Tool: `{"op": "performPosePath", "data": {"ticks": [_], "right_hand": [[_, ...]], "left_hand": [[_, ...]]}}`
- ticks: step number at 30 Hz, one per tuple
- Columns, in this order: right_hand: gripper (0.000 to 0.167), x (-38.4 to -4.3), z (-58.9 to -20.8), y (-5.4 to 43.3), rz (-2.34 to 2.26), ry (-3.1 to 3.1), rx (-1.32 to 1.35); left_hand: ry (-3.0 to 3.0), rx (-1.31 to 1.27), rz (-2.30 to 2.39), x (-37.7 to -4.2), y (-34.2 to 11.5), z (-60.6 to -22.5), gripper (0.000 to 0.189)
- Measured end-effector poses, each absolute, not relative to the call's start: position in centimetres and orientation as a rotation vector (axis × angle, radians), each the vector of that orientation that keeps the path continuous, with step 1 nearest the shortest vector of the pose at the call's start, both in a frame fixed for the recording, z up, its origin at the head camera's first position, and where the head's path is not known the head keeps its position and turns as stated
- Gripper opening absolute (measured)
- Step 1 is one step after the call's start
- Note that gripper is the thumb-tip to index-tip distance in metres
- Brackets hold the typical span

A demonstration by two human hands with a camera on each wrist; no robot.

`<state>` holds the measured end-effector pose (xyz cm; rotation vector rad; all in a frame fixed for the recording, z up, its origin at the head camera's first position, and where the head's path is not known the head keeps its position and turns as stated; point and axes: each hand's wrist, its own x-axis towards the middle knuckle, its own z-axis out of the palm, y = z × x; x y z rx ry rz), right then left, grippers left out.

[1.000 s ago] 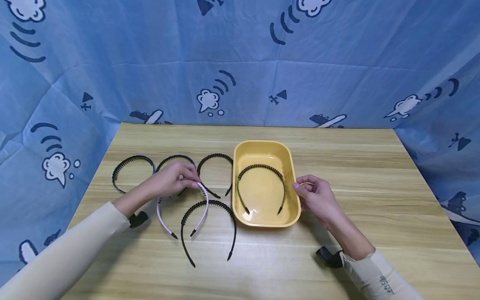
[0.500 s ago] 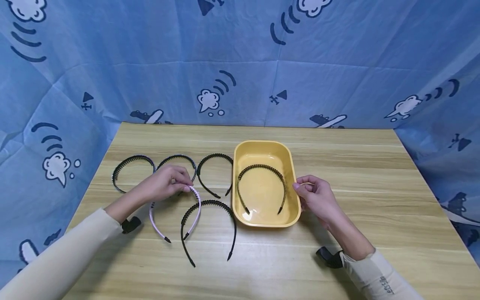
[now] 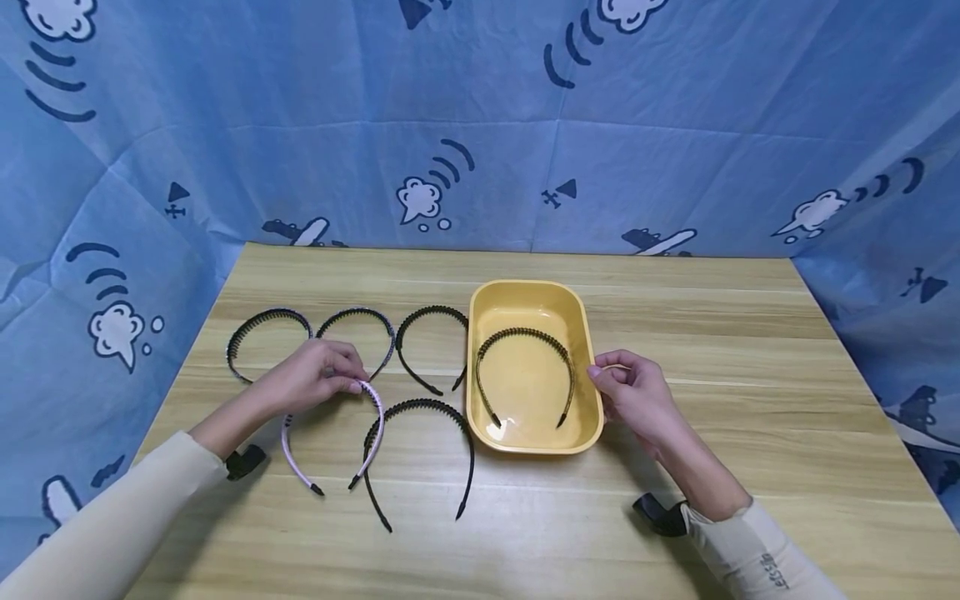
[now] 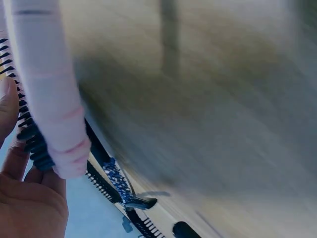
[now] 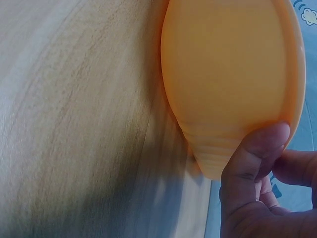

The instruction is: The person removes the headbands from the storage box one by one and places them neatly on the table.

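My left hand (image 3: 311,379) pinches a pale pink headband (image 3: 381,417) at the top of its arch, its dark tips hanging toward the table's front. Close up in the left wrist view, the pink headband (image 4: 44,74) shows a wrapped band with black comb teeth inside. One arm of it overlaps a black toothed headband (image 3: 423,403) on the table. With thumb and fingers my right hand (image 3: 633,396) grips the right rim of a yellow plastic tub (image 3: 525,284). Inside the tub lies a dark toothed headband (image 3: 525,332). The right wrist view shows the thumb over the tub's rim (image 5: 300,64).
Along the back left lie a dark headband (image 3: 273,313), a blue-glittered headband (image 3: 358,312) partly behind my left hand, and a black headband (image 3: 435,309) close against the tub. A blue patterned cloth (image 3: 495,183) hangs behind the wooden table (image 3: 712,333).
My left hand has drawn the pink headband to the left and toward the front edge, away from the tub. My right hand and the tub stay in place.
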<state>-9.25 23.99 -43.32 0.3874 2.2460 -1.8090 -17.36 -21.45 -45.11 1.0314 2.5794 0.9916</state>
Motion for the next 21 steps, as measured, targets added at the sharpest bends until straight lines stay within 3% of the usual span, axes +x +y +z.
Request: {"op": "performPosePath", "data": {"ticks": [21], "right_hand": [[0.028,-9.3,-43.3,24.0,-1.805,2.255,0.385]], "left_hand": [[2.605,1.021,0.955,-16.5,-23.5,-45.4,0.016]]}}
